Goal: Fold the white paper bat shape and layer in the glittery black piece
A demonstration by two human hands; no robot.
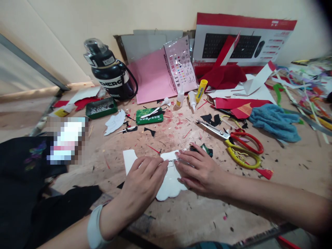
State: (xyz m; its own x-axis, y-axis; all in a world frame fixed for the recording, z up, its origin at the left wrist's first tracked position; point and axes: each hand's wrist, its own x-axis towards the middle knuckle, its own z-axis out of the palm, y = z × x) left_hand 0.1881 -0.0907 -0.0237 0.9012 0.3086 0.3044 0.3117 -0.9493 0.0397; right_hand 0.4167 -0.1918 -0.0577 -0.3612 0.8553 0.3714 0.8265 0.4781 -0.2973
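A white paper cutout [169, 188] with a scalloped lower edge lies on the table in front of me, with thin dark lines near its middle. My left hand [145, 180] rests on its left part, fingers extended and lying flat. From the other side, my right hand [202, 169] presses its spread fingertips onto the right part. Much of the paper is hidden beneath both hands. Just beyond my right fingers is a small dark green scrap [206, 150]. Scissors [220, 133] with red and yellow handles lie partly open to the right.
Behind the paper are a green tin lid [142, 119], an open green tin [101, 110], another white cutout [116, 121], glue bottles [180, 98] and a yellow glue stick [201, 90]. A black water bottle [111, 74] stands back left. A blue cloth [276, 121] lies right; a blurred-out bright screen [67, 140] lies left.
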